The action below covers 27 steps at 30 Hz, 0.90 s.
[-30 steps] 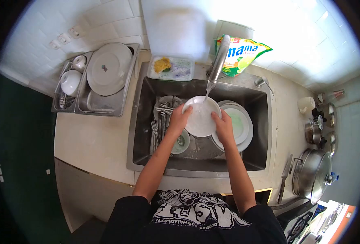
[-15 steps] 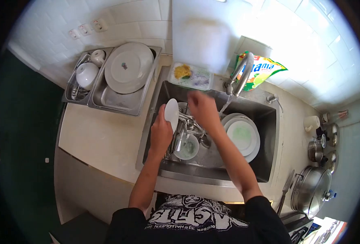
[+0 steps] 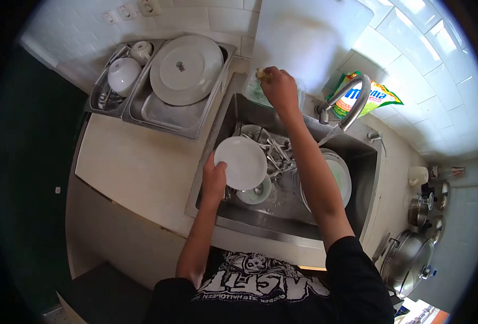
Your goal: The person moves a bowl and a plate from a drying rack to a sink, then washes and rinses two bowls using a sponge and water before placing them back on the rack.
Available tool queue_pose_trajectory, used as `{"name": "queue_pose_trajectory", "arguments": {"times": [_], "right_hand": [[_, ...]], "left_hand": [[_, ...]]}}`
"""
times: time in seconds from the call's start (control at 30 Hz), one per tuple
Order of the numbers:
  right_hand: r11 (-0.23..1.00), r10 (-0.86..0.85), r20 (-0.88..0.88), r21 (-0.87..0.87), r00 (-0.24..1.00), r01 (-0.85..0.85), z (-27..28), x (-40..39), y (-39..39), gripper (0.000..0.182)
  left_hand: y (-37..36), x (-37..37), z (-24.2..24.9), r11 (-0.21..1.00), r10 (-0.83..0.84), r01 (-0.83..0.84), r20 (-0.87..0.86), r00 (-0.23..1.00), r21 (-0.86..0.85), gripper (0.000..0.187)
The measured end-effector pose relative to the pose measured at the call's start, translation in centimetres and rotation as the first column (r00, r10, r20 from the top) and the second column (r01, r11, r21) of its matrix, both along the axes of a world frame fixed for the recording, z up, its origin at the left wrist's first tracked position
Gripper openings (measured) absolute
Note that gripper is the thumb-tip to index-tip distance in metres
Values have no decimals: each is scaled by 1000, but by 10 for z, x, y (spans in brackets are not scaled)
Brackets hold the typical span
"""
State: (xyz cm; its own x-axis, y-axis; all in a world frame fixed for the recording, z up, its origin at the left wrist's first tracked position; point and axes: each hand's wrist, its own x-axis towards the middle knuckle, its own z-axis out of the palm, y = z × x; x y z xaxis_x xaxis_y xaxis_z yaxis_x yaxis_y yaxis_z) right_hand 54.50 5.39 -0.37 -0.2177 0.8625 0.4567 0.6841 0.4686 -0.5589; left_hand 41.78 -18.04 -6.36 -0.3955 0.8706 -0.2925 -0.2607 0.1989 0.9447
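Note:
My left hand (image 3: 214, 180) grips the lower left rim of a white plate (image 3: 241, 163), its face turned up, over the left part of the sink (image 3: 233, 222). My right hand (image 3: 280, 92) is closed on a yellow sponge (image 3: 263, 74) above a soapy tray (image 3: 256, 94) behind the sink. Under the plate lie cutlery (image 3: 274, 156) and a small bowl (image 3: 255, 192). Stacked plates (image 3: 340, 175) stand at the sink's right side, partly hidden by my right forearm. Water runs from the faucet (image 3: 360, 102).
A drying rack (image 3: 196, 131) at the left holds a large plate (image 3: 188, 70), a bowl (image 3: 123, 75) and a cup. Behind the faucet stands a green and yellow packet (image 3: 376, 97). Pots (image 3: 409, 259) stand on the right counter.
My right hand has moved up to the tray and taken hold of the sponge. The plate in my left hand has turned from edge-on to face up. The camera view has shifted.

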Motion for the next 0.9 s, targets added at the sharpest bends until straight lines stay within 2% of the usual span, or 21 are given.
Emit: {"name": "queue_pose_trajectory", "arguments": {"times": [0.03, 0.1, 0.13, 0.17, 0.23, 0.33, 0.43, 0.5, 0.53, 0.6, 0.67, 0.7, 0.77, 0.87, 0.9], "right_hand": [[999, 15, -81, 38, 997, -12, 9, 5, -15, 27], [982, 187, -110, 1, 976, -188, 27, 19, -58, 29], [957, 264, -118, -89, 957, -275, 24, 26, -80, 30], [918, 338, -133, -172, 932, -358, 22, 32, -98, 30], [805, 539, -123, -215, 833, -553, 9, 41, -128, 29], [876, 444, 52, -233, 894, -422, -12, 44, -162, 26], [862, 431, 48, -317, 901, -396, -26, 47, -181, 26], [820, 486, -81, -301, 870, -487, -30, 40, -185, 25], [801, 505, -147, -288, 851, -525, -33, 38, -188, 25], [850, 457, -162, -212, 875, -483, -38, 33, -180, 24], [907, 345, -161, -195, 925, -372, -49, 32, -168, 21], [923, 334, -99, -165, 937, -347, -48, 36, -168, 21], [945, 314, 25, -101, 949, -310, -42, 43, -172, 20], [857, 448, -90, -239, 889, -456, -26, 41, -204, 21], [867, 422, -115, -238, 899, -437, -27, 37, -206, 21]], "left_hand": [[-1, -1, -1, 1000, 13, -13, 5, 1000, 3, 42], [0, -3, -3, 999, 42, -42, 12, 999, 21, 41], [-1, -4, -2, 999, 28, -29, 34, 999, 29, 40], [0, -4, 0, 999, 12, -15, 54, 998, 42, 38], [1, -1, 4, 999, -24, 22, 65, 998, 44, 35], [4, 6, 7, 997, -74, 74, 44, 996, 20, 31], [7, 11, -2, 996, -87, 87, 14, 996, 17, 31], [9, 12, -10, 993, -114, 115, -72, 991, 17, 32], [9, 13, -12, 990, -140, 141, -63, 988, 12, 32], [10, 15, -11, 981, -195, 195, -46, 980, 3, 33], [11, 15, -6, 986, -166, 165, 75, 983, 15, 33], [11, 15, -3, 989, -147, 146, 138, 980, 18, 34], [12, 14, -3, 992, -126, 122, 143, 982, 39, 34], [15, 15, -3, 997, -74, 73, 101, 992, 22, 33], [16, 18, -4, 998, -61, 60, 79, 995, 12, 33]]}}
